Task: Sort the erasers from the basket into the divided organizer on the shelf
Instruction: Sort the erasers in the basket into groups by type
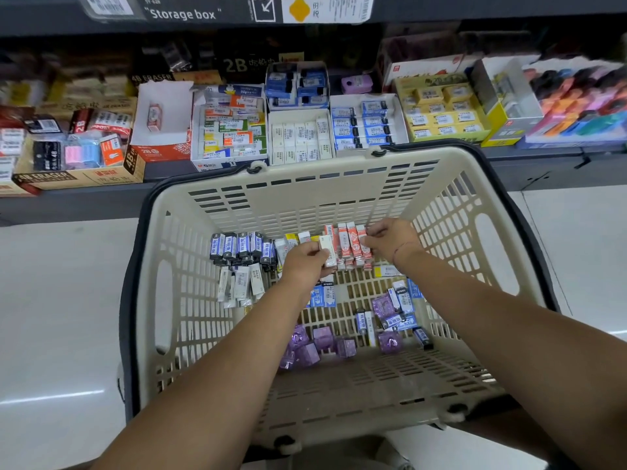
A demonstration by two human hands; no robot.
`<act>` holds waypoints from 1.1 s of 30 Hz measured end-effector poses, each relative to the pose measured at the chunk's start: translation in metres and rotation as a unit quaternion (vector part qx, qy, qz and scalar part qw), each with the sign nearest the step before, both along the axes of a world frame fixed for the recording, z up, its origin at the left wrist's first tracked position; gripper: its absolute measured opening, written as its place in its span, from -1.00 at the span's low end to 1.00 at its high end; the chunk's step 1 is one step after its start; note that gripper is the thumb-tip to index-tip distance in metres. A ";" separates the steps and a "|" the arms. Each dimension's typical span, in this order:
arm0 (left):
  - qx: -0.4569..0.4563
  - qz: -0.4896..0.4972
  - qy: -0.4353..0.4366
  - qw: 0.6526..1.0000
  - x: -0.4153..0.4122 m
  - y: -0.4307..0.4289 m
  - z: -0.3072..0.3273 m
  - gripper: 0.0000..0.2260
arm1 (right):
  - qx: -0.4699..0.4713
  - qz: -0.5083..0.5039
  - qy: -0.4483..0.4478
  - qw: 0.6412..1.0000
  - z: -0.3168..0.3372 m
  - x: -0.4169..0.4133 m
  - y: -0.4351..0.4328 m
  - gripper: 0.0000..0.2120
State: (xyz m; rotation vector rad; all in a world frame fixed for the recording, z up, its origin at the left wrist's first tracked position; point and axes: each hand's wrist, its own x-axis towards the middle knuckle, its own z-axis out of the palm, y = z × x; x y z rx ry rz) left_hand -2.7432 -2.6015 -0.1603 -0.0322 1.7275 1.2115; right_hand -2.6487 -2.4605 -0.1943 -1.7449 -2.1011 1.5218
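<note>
A beige slotted basket (339,195) stands in front of the shelf with several erasers on its floor. Both my hands are inside it at the far side. My left hand (303,266) grips a white eraser (328,254) at the left end of a row of red-and-white erasers (351,245). My right hand (390,244) pinches the right end of that same row. Dark blue erasers (237,247), white ones (239,283), light blue ones (400,300) and purple cubes (322,339) lie loose around them. The divided organizer boxes (298,135) sit on the shelf beyond the basket.
The shelf holds an orange-and-green eraser box (230,130), a blue eraser box (368,123), a yellow box (441,110) and a cardboard "4B ERASER" box (78,157). An upper shelf edge with a "Storage box" label (183,13) overhangs. Pale floor lies on both sides.
</note>
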 end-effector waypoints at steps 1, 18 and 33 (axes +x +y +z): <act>0.003 0.003 -0.001 1.000 0.001 -0.001 0.002 -0.88 | 0.009 -0.003 -0.002 1.000 0.000 0.000 -0.001 -0.87; -0.102 0.222 -0.130 0.961 -0.026 -0.104 0.023 -0.93 | -0.312 0.087 0.057 0.944 0.031 -0.029 -0.111 -0.80; -0.155 0.007 0.589 0.793 -0.067 -0.143 0.095 -0.65 | -0.194 -0.006 0.010 0.981 -0.008 -0.094 -0.146 -0.73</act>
